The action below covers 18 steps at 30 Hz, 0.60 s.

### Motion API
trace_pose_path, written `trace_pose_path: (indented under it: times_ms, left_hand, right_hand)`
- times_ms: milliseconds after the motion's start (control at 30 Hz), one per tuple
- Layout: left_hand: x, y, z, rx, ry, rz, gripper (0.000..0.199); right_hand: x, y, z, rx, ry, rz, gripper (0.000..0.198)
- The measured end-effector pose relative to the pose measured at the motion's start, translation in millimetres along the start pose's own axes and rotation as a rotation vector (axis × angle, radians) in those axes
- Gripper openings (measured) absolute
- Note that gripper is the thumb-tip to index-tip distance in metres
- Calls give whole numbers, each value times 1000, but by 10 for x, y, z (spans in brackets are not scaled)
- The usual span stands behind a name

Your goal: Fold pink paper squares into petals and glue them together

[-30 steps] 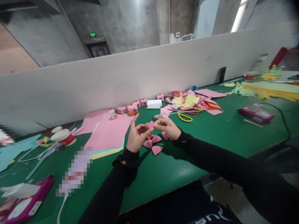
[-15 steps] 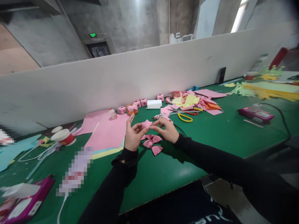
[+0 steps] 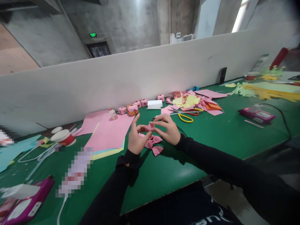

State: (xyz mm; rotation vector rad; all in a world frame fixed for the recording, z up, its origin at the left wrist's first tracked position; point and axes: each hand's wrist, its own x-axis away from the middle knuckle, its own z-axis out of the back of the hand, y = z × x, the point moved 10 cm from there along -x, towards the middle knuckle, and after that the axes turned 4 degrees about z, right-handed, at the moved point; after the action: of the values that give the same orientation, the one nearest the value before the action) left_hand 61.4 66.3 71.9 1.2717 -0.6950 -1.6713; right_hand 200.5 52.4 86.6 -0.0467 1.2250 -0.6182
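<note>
Between my two hands is a small folded pink paper piece (image 3: pixel 150 127), partly hidden by the fingers. My left hand (image 3: pixel 138 136) pinches it from the left, thumb below and index finger raised. From the right, the thumb and fingertips of my right hand (image 3: pixel 169 129) close on its other side. Just beneath the hands, several folded pink paper pieces (image 3: pixel 157 151) lie on the green table (image 3: pixel 173 175). A glue gun, mostly covered by my right hand, shows its tip (image 3: pixel 156 117) behind the fingers.
Yellow-handled scissors (image 3: pixel 185 118) lie beside a heap of paper scraps (image 3: pixel 187 100). Pink paper sheets (image 3: pixel 107 131) spread to the left, with a small bottle (image 3: pixel 112 114) on them. Folded pink paper balls (image 3: pixel 122 110) line the white partition (image 3: pixel 140 75). A paper cup (image 3: pixel 64 137) stands farther left.
My left hand has shifted slightly right and down. The pink piece, which showed a star-like outline before, is now turned and tilted between the fingers.
</note>
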Motion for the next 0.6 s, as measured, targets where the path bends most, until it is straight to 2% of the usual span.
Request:
trace_pose_path:
  times_ms: [333,467,600]
  left_hand:
    - [43,105,-86,-215,-121,-147,81]
    - [33,94,-86,-215,-127,-161,82]
    - [29,96,-107,-158,-165,-163,82]
  right_hand:
    - [-31,35,-87,29,-144,53,15]
    - [-36,80,-145,2,-213,48,18]
    - [-23,155,-212,-73,-285,-17,19]
